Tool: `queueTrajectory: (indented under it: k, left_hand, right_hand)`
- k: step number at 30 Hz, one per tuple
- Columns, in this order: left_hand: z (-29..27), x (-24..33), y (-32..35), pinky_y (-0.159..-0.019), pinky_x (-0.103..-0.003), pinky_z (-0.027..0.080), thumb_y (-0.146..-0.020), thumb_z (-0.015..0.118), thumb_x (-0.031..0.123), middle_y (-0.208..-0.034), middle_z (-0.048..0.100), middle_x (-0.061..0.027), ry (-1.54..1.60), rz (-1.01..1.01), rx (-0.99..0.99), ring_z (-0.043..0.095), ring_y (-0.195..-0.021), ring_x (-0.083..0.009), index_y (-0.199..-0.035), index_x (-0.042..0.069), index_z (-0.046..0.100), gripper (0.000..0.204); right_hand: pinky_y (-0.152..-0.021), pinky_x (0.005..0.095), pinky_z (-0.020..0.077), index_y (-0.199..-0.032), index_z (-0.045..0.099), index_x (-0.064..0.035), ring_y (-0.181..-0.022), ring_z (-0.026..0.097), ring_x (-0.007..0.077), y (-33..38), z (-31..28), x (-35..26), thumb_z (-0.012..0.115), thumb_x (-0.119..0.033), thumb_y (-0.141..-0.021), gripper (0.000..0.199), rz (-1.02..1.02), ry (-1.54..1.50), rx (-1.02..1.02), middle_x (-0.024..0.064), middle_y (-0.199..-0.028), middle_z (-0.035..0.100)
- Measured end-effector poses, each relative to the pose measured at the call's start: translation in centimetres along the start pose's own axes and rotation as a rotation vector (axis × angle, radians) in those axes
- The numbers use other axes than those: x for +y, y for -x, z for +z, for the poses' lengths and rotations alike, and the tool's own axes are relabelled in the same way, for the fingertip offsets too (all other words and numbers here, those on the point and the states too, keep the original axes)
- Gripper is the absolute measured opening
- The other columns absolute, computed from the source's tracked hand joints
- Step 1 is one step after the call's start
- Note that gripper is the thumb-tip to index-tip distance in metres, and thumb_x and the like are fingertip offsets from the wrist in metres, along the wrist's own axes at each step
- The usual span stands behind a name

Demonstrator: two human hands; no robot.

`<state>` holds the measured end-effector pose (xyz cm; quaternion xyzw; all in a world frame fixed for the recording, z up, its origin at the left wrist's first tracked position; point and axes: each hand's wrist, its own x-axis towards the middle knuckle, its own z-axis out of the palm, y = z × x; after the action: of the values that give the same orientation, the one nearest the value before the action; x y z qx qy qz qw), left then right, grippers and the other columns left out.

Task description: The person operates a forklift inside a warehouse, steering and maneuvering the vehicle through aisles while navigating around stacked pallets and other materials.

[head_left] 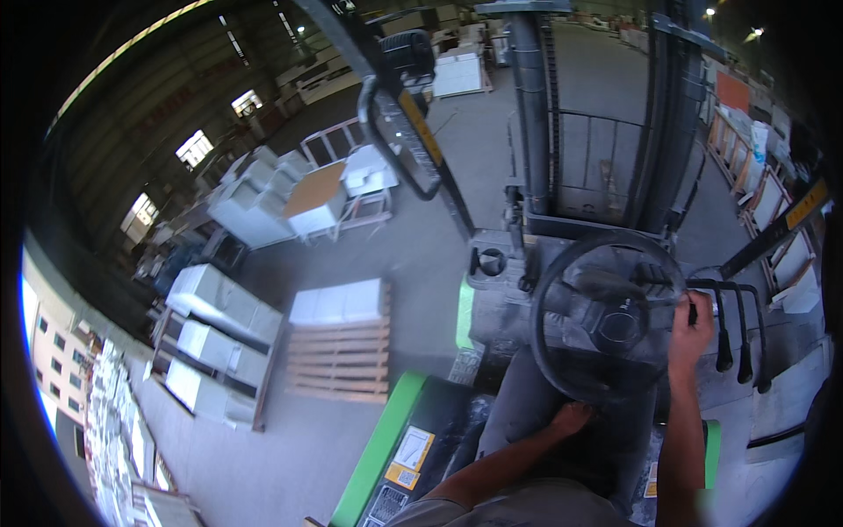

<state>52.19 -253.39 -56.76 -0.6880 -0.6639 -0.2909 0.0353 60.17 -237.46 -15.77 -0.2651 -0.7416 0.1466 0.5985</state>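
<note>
I sit in a forklift seat, looking down at the black steering wheel [606, 327]. My right hand [690, 327] is closed on a black control lever [695, 294] just right of the wheel's rim, beside two more black-knobbed levers [743, 338]. My left hand [572, 419] rests low at the near rim of the wheel, on my grey-trousered thigh; whether its fingers grip the rim I cannot tell. The dark mast [532, 105] with its chains rises ahead of the wheel.
A wooden pallet [341, 356] with white slabs lies on the concrete floor to the left. Stacks of grey-white blocks [219, 303] and crates stand further left. The green forklift body [379, 448] edges my seat. Racks with boards [773, 198] line the right side.
</note>
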Motion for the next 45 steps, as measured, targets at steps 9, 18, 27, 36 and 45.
queueTrajectory:
  k: [9, 18, 27, 36, 45]
  left_hand:
    - [-0.7, -12.4, -10.1, -0.063, -0.043, 0.056, -0.098, 0.055, 0.024, -0.092, 0.068, -0.0146, -0.047, 0.018, 0.104, 0.069, -0.084, -0.0288, -0.106, 0.008, 0.068, 0.022]
    - [0.2, -27.7, -32.6, -0.068, -0.053, 0.056, -0.101, 0.055, 0.024, -0.092, 0.067, -0.0232, 0.177, -0.283, -0.212, 0.068, -0.082, -0.0417, -0.105, 0.005, 0.066, 0.022]
    - [0.7, -45.2, -57.9, -0.079, -0.059, 0.055, -0.103, 0.052, 0.03, -0.1, 0.069, -0.0288, 0.441, -0.504, -0.112, 0.068, -0.092, -0.0477, -0.107, 0.0, 0.064, 0.032]
    - [4.2, -67.0, -85.6, -0.087, -0.057, 0.053, -0.101, 0.053, 0.033, -0.103, 0.069, -0.0293, 0.543, -0.633, -0.158, 0.067, -0.096, -0.0483, -0.102, 0.0, 0.068, 0.036]
    - [6.2, -87.8, -106.9, -0.086, -0.056, 0.054, -0.101, 0.053, 0.031, -0.104, 0.07, -0.0282, 0.564, -0.629, -0.152, 0.067, -0.097, -0.0466, -0.101, 0.0, 0.069, 0.035]
  right_hand:
    - [-0.075, 0.0323, 0.0492, -0.103, 0.066, 0.0003, -0.083, 0.063, 0.0219, -8.2, 11.8, 5.2, 0.068, -0.004, -0.094, 0.009, 0.117, -0.036, 0.081, 0.0105, -0.095, 0.065]
    - [-0.08, 0.0311, 0.0471, -0.104, 0.065, -0.0001, -0.085, 0.058, 0.0191, -23.0, 28.8, 21.3, 0.068, -0.011, -0.098, 0.013, 0.243, -0.062, 0.025, 0.008, -0.094, 0.063]
    - [-0.076, 0.0288, 0.0452, -0.104, 0.065, 0.0, -0.082, 0.053, 0.0136, -40.6, 49.0, 37.1, 0.066, -0.012, -0.101, 0.012, 0.262, -0.146, 0.01, 0.0043, -0.092, 0.062]
    - [-0.072, 0.0294, 0.0459, -0.105, 0.065, -0.0002, -0.079, 0.054, 0.013, -60.7, 71.7, 54.8, 0.064, -0.016, -0.103, 0.016, 0.298, -0.026, 0.002, 0.0046, -0.089, 0.062]
    - [-0.075, 0.0319, 0.0466, -0.101, 0.064, -0.0023, -0.081, 0.056, 0.0165, -73.0, 90.4, 66.3, 0.064, -0.008, -0.1, 0.006, 0.284, -0.02, -0.101, 0.0061, -0.088, 0.061]
